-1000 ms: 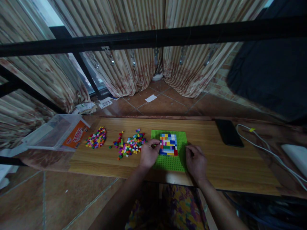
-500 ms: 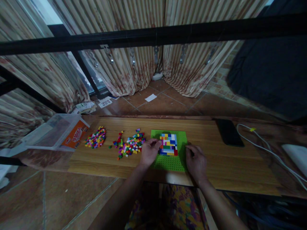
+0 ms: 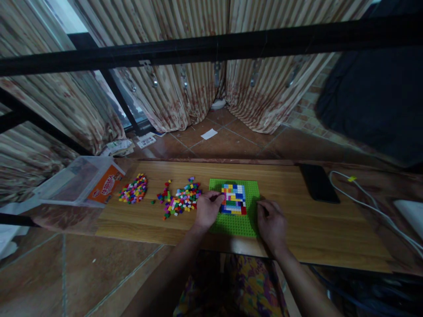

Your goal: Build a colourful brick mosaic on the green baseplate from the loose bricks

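Observation:
A green studded baseplate lies on the wooden board, bearing a roughly square block of multicoloured toy bricks. At the left side of that block is my left hand, thumb and forefinger pinched together by the bricks. Whatever is between those fingertips is too small to make out. My right hand rests at the plate's right edge with its fingers curled and the thumb against the forefinger. Any piece inside it is hidden. Left of my left hand spreads a loose pile of small bricks.
A second brick pile lies farther left, beside a clear plastic box with an orange label. On the right are a black phone and a white cable. A dark rail crosses beyond the wooden board.
The whole view has shifted very slightly. Both hands keep nearly the same place and pose beside the bricks and the baseplate.

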A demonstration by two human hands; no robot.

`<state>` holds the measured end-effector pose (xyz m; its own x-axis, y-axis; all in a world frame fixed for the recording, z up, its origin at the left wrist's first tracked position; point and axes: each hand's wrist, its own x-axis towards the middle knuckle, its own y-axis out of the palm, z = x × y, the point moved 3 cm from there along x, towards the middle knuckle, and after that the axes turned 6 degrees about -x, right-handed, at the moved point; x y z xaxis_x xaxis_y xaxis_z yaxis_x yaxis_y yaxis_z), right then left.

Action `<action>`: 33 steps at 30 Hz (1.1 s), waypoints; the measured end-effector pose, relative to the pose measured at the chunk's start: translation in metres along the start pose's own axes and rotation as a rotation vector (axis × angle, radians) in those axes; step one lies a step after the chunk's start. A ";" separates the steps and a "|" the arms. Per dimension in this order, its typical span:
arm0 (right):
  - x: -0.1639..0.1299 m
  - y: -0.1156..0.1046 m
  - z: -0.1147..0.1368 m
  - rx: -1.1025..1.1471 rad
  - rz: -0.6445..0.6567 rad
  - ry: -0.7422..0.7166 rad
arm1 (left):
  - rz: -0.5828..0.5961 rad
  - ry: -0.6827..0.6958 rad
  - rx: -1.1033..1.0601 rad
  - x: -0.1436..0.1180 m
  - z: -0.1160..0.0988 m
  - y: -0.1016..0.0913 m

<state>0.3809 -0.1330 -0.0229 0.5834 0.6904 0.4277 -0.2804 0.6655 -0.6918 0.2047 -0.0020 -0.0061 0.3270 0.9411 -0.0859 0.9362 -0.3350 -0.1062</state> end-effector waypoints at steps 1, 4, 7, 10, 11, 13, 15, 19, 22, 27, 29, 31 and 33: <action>0.000 0.000 0.000 -0.003 0.002 -0.002 | -0.005 0.002 0.012 0.000 0.000 0.000; 0.000 0.001 -0.001 -0.017 0.006 -0.020 | -0.030 0.000 0.040 -0.001 -0.001 0.001; 0.000 0.002 -0.002 -0.030 0.000 -0.031 | -0.045 0.003 0.045 -0.002 -0.002 0.002; 0.000 0.002 -0.002 -0.031 -0.003 -0.034 | -0.050 0.014 0.047 -0.003 -0.003 0.002; 0.000 0.002 -0.002 -0.025 -0.003 -0.038 | -0.048 0.017 0.048 -0.004 -0.004 0.001; 0.001 0.001 -0.001 -0.004 -0.002 -0.050 | -0.037 0.025 0.049 -0.005 -0.006 0.000; 0.001 0.000 -0.001 0.016 -0.001 -0.055 | -0.021 0.032 0.046 -0.006 -0.008 -0.003; 0.000 0.001 -0.006 0.049 0.004 -0.042 | -0.018 0.039 0.029 -0.009 -0.013 -0.014; 0.001 0.002 -0.012 0.096 0.011 -0.017 | -0.038 0.044 0.013 -0.019 -0.012 -0.032; 0.006 -0.013 0.007 0.153 -0.042 0.029 | -0.029 0.059 0.018 -0.058 0.000 -0.068; 0.005 -0.018 0.035 0.166 -0.038 -0.037 | -0.062 0.053 0.067 -0.074 0.007 -0.083; 0.002 -0.015 0.069 0.248 0.045 -0.105 | -0.104 0.033 0.073 -0.085 0.013 -0.096; -0.005 -0.005 0.100 0.319 0.152 -0.167 | -0.127 0.005 0.059 -0.090 0.017 -0.106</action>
<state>0.3025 -0.1113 0.0364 0.3924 0.8071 0.4412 -0.5924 0.5887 -0.5500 0.0740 -0.0525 -0.0040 0.2068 0.9763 -0.0632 0.9610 -0.2148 -0.1741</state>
